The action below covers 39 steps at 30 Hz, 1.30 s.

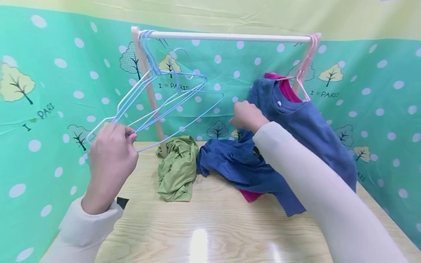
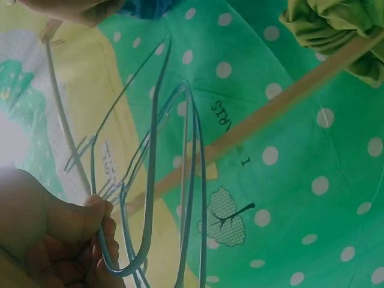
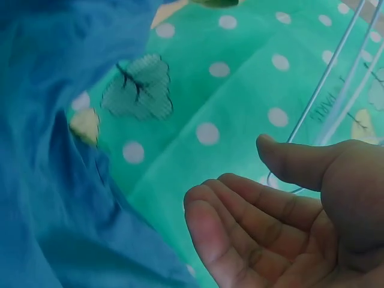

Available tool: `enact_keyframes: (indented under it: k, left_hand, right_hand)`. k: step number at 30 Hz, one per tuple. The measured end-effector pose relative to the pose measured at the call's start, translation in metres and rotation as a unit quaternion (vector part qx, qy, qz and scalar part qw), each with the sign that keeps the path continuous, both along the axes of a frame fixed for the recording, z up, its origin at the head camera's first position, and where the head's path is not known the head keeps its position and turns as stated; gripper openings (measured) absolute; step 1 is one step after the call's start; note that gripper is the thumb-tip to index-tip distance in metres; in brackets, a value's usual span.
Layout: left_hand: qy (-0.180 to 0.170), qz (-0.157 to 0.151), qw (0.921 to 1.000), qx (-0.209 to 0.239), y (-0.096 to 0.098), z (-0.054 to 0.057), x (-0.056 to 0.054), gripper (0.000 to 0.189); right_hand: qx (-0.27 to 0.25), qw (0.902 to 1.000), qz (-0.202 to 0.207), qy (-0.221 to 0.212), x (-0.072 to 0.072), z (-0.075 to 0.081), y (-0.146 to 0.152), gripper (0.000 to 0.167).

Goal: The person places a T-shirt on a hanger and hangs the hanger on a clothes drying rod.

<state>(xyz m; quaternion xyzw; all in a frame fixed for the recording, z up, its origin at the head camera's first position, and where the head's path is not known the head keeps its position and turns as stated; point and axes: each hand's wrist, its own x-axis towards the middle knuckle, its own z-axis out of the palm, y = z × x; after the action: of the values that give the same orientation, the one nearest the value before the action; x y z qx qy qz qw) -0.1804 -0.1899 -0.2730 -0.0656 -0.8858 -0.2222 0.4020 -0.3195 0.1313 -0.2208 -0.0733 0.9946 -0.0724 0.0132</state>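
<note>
My left hand [image 1: 113, 149] pinches one end of a light-blue wire clothes hanger [image 2: 155, 126] between thumb and fingers. This hanger's hook sits below the rod, apart from it. Several other blue hangers [image 1: 149, 54] hang close together at the rod's left end, just behind the held one. My right hand [image 1: 248, 116] holds nothing; in the right wrist view its fingers are loosely bent, with the thumb apart. Beside it, a blue T-shirt [image 1: 296, 120] hangs on the right, with a magenta garment [image 1: 289, 89] and pink hangers [image 1: 314, 44] behind its collar.
A white rod [image 1: 230, 37] spans a wooden rack above the table [image 1: 158, 226]. Crumpled on the table lie a green garment [image 1: 179, 171] and, right of it, dark blue cloth [image 1: 236, 160] with a magenta piece [image 1: 250, 195] below. A polka-dot curtain [image 1: 39, 153] surrounds the table.
</note>
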Motion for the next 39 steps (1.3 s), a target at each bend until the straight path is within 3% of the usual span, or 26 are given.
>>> enact_keyframes:
  k: [7,12,19,23,25,28,32,39]
  left_hand:
    - [-0.058,0.03,0.9975,-0.026,-0.009,-0.005,0.014,0.003]
    - [-0.088,0.045,0.9944,-0.038,-0.012,-0.003,0.021,0.006]
    - [-0.067,0.067,0.994,-0.054,-0.006,-0.001,0.027,0.009]
    - [-0.073,0.079,0.9928,-0.052,-0.002,0.001,0.029,0.008]
    - [-0.077,0.084,0.9923,-0.049,0.0,0.002,0.029,0.008]
    - [-0.084,0.089,0.9916,-0.043,0.003,0.004,0.029,0.008]
    - [-0.105,0.092,0.9897,-0.034,0.006,0.008,0.027,0.009]
    - [-0.159,0.099,0.9821,-0.017,0.011,0.02,0.027,0.014]
  right_hand:
    - [-0.019,0.9991,-0.003,-0.037,-0.009,-0.042,-0.022,0.028]
    - [-0.04,0.9978,0.007,-0.052,-0.015,-0.067,-0.039,0.037]
    - [-0.09,0.9938,0.052,-0.039,-0.021,-0.102,-0.066,0.054]
    - [-0.127,0.9881,0.082,-0.028,-0.021,-0.119,-0.08,0.04]
    - [-0.144,0.9847,0.095,-0.022,-0.02,-0.126,-0.085,0.034]
    - [-0.163,0.9808,0.107,-0.002,-0.018,-0.135,-0.094,0.046]
    - [-0.177,0.9766,0.121,0.011,-0.015,-0.142,-0.108,0.051]
    - [-0.176,0.9734,0.146,-0.001,-0.009,-0.15,-0.129,0.066]
